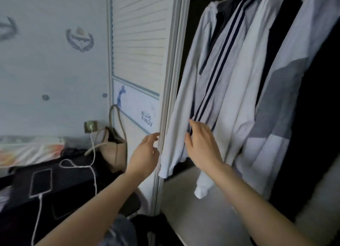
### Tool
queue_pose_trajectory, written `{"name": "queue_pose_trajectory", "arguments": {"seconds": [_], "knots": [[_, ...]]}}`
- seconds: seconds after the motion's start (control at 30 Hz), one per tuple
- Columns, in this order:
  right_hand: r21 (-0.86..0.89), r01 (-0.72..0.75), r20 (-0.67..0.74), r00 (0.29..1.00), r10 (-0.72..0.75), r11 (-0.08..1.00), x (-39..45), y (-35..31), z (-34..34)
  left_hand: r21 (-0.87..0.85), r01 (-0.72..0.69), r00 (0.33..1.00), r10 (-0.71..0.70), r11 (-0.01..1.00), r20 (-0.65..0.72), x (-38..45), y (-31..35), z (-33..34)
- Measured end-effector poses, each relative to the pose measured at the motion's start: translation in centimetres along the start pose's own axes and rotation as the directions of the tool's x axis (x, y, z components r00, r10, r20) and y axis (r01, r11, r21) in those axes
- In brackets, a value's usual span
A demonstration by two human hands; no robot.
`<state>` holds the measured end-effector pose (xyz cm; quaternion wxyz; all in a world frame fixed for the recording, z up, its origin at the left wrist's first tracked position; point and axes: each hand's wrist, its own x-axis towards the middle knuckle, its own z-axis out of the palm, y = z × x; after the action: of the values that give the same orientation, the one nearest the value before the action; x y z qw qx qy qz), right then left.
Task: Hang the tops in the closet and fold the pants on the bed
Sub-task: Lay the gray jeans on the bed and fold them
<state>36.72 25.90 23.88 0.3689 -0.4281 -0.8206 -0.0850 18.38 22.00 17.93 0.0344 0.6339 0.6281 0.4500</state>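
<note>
Several tops hang in the open closet. The leftmost is a pale grey jacket with dark navy stripes [211, 76]; a white and grey top [287, 91] hangs to its right. My right hand [202, 144] lies with straight fingers against the striped jacket's lower front. My left hand [145, 153] reaches with relaxed fingers to the edge of the closet door frame [169, 91], holding nothing. Whether it touches the frame is unclear. No pants can be made out for certain.
The slatted closet door [139, 43] stands at centre. At the left, a beige bag [114, 144] leans by a dark surface [18, 218] bearing a phone [41, 182] on a white charging cable [93, 164]. A closet shelf [202, 209] lies below the hanging clothes.
</note>
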Motion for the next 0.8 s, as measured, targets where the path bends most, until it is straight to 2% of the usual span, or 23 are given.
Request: {"name": "queue_pose_trajectory", "arguments": {"seconds": [0.1,0.2,0.33,0.5,0.67,0.8], "knots": [[0.117,0.009,0.085,0.996,-0.019,0.993,-4.8,-2.9,0.8,0.045,0.110,0.993,-0.108,0.993,-0.054,-6.9,-1.2,-3.1],[0.224,0.067,0.104,0.990,-0.093,0.972,-8.1,-6.3,1.1,0.078,0.236,0.966,-0.225,0.969,-0.127,-12.8,-2.1,-6.3],[0.376,0.121,0.157,0.969,-0.192,0.919,-11.9,-12.0,1.7,0.084,0.387,0.902,-0.357,0.918,-0.244,-20.7,-2.8,-10.5],[0.528,0.111,0.249,0.928,-0.278,0.842,-16.3,-18.4,2.5,0.044,0.529,0.807,-0.487,0.847,-0.334,-28.4,-3.3,-14.3],[0.561,0.069,0.353,0.881,-0.314,0.825,-20.0,-22.9,4.4,-0.033,0.628,0.729,-0.603,0.777,-0.323,-34.3,-5.1,-16.3],[0.566,-0.013,0.450,0.843,-0.295,0.824,-22.7,-26.0,7.1,-0.058,0.698,0.684,-0.689,0.713,-0.240,-38.1,-7.8,-17.4]]}}
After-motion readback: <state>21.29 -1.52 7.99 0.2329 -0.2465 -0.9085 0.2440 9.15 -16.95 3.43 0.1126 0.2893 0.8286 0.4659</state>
